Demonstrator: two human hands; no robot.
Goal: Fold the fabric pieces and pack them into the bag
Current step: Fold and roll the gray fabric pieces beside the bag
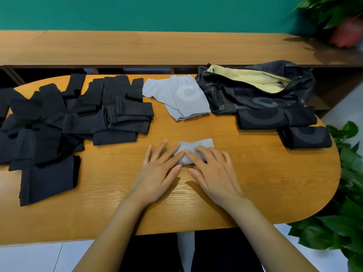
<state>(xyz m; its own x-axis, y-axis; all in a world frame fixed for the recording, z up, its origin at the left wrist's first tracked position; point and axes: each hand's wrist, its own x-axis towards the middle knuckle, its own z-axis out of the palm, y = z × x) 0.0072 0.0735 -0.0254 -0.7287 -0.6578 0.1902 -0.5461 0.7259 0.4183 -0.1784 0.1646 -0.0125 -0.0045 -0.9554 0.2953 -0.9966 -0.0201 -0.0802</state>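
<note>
Oval wooden desk in front of a teal wall. At its near middle, a small folded grey fabric piece, lying flat on the wood. Pressed down by the left hand and right hand, fingers straight and spread, fingertips meeting on the cloth, nothing gripped. Further back, more grey pieces, lying unfolded. Right of those, a black bag, mouth open, yellow lining showing, with 2 folded black pieces just beside it. On the left, a loose heap of black pieces.
</note>
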